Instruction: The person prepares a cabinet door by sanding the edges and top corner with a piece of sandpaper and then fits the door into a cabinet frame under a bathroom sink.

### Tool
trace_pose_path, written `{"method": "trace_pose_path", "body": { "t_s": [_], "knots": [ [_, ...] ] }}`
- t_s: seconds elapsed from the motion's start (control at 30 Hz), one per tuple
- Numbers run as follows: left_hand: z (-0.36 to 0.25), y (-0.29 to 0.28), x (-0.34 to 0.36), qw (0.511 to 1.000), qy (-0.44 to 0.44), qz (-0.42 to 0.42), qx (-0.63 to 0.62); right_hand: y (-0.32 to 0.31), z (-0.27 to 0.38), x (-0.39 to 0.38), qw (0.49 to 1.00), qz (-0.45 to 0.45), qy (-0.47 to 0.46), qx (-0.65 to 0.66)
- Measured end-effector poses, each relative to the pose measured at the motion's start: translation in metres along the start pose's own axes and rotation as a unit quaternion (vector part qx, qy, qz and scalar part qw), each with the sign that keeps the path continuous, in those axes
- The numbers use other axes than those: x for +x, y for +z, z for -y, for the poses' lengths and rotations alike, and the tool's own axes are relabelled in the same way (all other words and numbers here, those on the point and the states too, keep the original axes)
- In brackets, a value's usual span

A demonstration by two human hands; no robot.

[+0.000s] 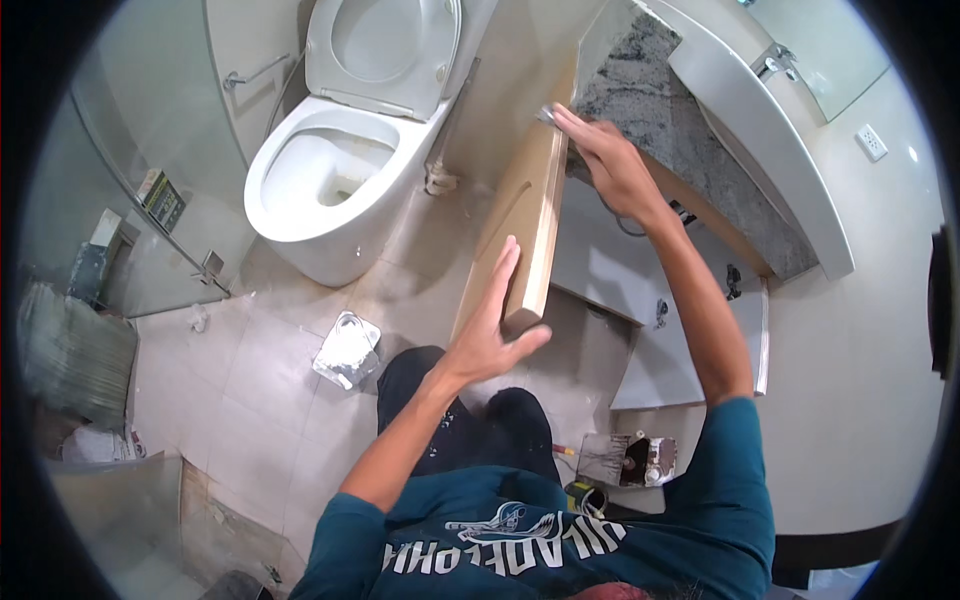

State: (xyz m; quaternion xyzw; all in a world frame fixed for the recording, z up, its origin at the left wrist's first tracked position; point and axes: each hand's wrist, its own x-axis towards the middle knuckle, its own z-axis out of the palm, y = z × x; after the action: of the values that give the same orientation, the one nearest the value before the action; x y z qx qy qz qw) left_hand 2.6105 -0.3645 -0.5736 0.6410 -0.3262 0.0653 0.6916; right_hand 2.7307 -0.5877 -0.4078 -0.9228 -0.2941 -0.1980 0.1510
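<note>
A tan wooden cabinet door stands on edge below the speckled grey stone countertop. My left hand presses flat against the door's lower end, thumb hooked round its edge. My right hand reaches to the door's top corner, fingers pinching a small metal piece there, next to the countertop. Behind the door the open cabinet shows a grey shelf and floor panel.
A white toilet with raised lid stands to the left on the tiled floor. A foil-like tray lies near my knee. Small tools and a box sit on the floor at right. A glass shower screen is at far left, a white basin at right.
</note>
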Motion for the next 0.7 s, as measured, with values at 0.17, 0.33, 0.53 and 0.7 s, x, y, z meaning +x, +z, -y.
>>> {"method": "trace_pose_path", "body": {
  "t_s": [0.17, 0.33, 0.53, 0.7],
  "knots": [
    [0.007, -0.049, 0.055, 0.966, 0.173, 0.175, 0.078, -0.043, 0.062, -0.117, 0.971, -0.128, 0.168, 0.111],
    [0.070, -0.038, 0.189, 0.910, 0.252, 0.216, 0.247, -0.027, 0.080, -0.290, 0.854, -0.208, 0.436, 0.192],
    [0.166, -0.100, 0.273, 0.823, -0.075, 0.031, 0.562, 0.034, 0.093, -0.449, 0.673, -0.316, 0.549, 0.383],
    [0.064, -0.045, 0.212, 0.948, 0.109, 0.122, 0.271, 0.038, 0.116, -0.493, 0.510, -0.449, 0.549, 0.487]
  ]
}}
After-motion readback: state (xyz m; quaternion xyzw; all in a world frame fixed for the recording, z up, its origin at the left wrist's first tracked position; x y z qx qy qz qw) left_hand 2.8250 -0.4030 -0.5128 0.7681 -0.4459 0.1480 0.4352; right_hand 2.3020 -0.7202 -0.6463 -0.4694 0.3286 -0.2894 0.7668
